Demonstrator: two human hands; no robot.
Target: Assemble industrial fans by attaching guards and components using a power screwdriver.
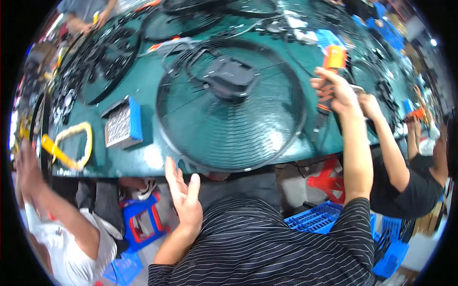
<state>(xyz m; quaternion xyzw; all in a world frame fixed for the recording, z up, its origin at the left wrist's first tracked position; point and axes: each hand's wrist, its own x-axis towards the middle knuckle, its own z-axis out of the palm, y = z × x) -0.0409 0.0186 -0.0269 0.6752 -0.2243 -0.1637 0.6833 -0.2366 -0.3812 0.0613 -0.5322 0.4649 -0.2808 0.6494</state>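
A round black wire fan grille point(234, 152) lies flat on the green table in front of me, with a black motor housing point(231, 76) near its middle and a dark cable looped at its far left. To the right of the grille, my right hand point(341, 93) is wrapped around an orange and black power screwdriver point(335, 58), whose tip points down toward the table. My left hand point(185, 200) hangs just off the near table edge, fingers stretched and apart, holding nothing.
On the left stand a blue-sided box point(135, 123) and a yellow loop-shaped thing point(88, 145). More fan grilles point(107, 64) lie at the back and left. Co-workers sit close on both sides. Blue crates point(310, 217) and a red stool point(329, 181) are below the table.
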